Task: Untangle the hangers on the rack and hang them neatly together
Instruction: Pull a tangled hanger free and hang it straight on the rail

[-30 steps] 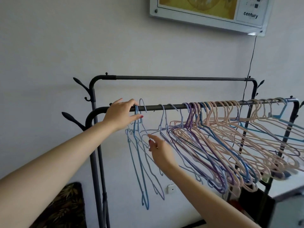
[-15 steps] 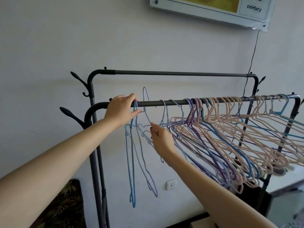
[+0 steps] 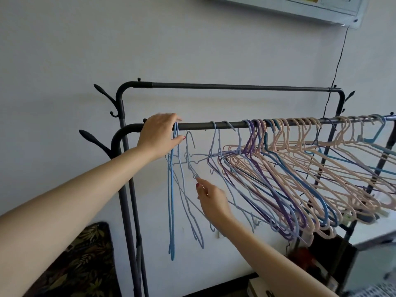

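A black clothes rack has a lower front rail [image 3: 199,126] and a higher back rail [image 3: 235,86]. My left hand [image 3: 159,136] rests on the left end of the front rail, pinching the hooks of two blue hangers [image 3: 171,189] that hang straight down. My right hand [image 3: 211,199] holds a pale lavender hanger [image 3: 189,155] by its neck; its hook is off the rail, just below it. A dense, tangled bunch of pink, purple and blue hangers [image 3: 300,168] fills the rail to the right.
Branch-shaped coat hooks [image 3: 94,140] stick out at the rack's left post. A leaf-patterned cushion [image 3: 81,264] lies at bottom left. A framed board [image 3: 300,9] with a dangling black cable [image 3: 336,67] hangs on the wall. A white surface [image 3: 377,230] stands at lower right.
My right hand has lifted the lavender hanger's hook off the front rail and lowered it below the bar. My left hand stays on the blue hangers' hooks. The view tilted down.
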